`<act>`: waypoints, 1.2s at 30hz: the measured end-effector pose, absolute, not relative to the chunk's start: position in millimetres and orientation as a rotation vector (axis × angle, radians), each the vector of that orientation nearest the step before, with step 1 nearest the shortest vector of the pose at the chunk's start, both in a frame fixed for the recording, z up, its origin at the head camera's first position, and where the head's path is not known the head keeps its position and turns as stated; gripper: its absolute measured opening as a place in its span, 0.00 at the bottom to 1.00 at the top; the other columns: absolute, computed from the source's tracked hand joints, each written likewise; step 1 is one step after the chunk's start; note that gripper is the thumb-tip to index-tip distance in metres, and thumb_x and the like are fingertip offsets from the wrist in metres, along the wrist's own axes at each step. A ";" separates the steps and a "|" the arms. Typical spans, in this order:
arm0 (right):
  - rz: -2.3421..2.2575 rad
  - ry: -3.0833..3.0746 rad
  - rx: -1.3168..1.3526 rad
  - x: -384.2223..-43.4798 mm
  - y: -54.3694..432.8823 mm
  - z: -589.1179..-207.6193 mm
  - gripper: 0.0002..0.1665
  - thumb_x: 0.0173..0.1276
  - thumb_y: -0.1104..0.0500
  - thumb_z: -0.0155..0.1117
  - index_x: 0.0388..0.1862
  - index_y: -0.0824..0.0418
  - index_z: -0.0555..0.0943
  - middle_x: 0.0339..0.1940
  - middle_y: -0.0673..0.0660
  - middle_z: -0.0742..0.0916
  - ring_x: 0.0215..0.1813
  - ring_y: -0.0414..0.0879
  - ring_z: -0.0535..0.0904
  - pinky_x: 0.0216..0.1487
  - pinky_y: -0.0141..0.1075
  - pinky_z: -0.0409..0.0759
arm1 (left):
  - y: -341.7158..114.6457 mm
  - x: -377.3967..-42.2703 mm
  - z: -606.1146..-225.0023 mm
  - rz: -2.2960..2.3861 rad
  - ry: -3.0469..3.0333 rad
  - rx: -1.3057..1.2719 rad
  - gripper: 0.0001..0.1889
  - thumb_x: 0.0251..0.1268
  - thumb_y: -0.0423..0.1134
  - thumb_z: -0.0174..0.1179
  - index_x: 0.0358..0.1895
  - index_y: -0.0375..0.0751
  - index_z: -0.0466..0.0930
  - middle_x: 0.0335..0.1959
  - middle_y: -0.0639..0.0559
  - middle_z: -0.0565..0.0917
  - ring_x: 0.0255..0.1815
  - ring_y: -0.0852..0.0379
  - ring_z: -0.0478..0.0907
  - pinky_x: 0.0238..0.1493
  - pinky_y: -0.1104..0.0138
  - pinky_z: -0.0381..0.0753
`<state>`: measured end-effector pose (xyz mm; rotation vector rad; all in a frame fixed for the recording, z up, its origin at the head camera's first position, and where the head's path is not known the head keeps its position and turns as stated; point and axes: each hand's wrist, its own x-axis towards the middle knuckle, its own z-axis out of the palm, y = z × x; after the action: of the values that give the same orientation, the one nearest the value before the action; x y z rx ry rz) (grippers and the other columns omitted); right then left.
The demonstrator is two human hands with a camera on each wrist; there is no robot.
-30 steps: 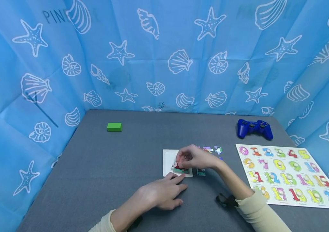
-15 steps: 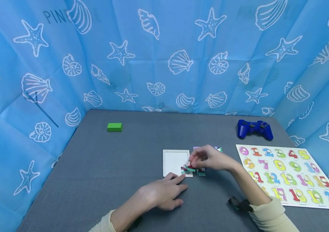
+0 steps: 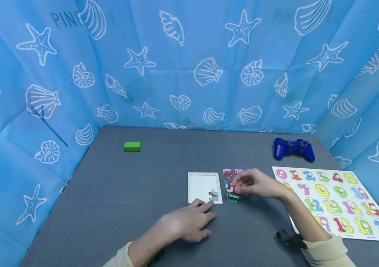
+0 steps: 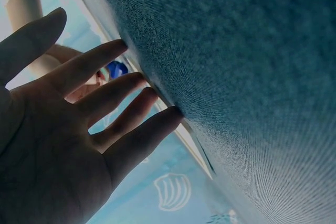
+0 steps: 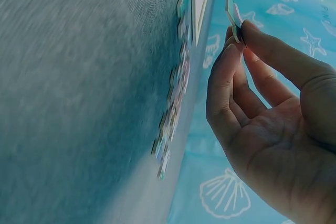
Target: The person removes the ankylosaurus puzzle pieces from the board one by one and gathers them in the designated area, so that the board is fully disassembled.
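Note:
My right hand (image 3: 257,183) pinches a jigsaw puzzle piece (image 5: 234,18) between thumb and fingertips, above the loose pieces right of the tray. In the head view the held piece (image 3: 233,192) shows red, white and green, and it hides part of another piece below. A shallow white puzzle tray (image 3: 201,185) lies flat on the table, with one piece (image 3: 213,195) in its lower right corner. My left hand (image 3: 187,221) lies with fingers spread, fingertips at the tray's near edge. In the left wrist view the left hand (image 4: 79,119) holds nothing.
Several loose puzzle pieces (image 3: 227,174) lie right of the tray, partly hidden by my right hand. Farther right is a white number board (image 3: 316,222) beneath my right forearm. A blue game controller (image 3: 293,148) and a green block (image 3: 132,146) sit toward the back.
My right hand has moved right, from over the tray to over the loose pieces, carrying the puzzle piece. The corner piece in the tray has come into view. The left hand stays put.

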<state>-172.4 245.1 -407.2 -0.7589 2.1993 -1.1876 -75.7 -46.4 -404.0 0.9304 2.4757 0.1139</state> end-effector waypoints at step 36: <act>-1.008 2.334 -0.670 -169.2 263.3 -417.9 0.06 0.74 0.66 0.70 0.47 0.65 0.90 0.38 0.55 0.89 0.36 0.37 0.78 0.36 0.29 0.78 | -52.0 -78.2 -399.7 0.208 2.412 0.917 0.34 0.82 0.57 0.59 0.86 0.58 0.64 0.92 0.60 0.55 0.89 0.58 0.57 0.83 0.61 0.71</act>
<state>-169.2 263.3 -417.9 -0.6695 2.3340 -1.0077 -78.2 -52.0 -399.7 0.9165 2.4122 0.2080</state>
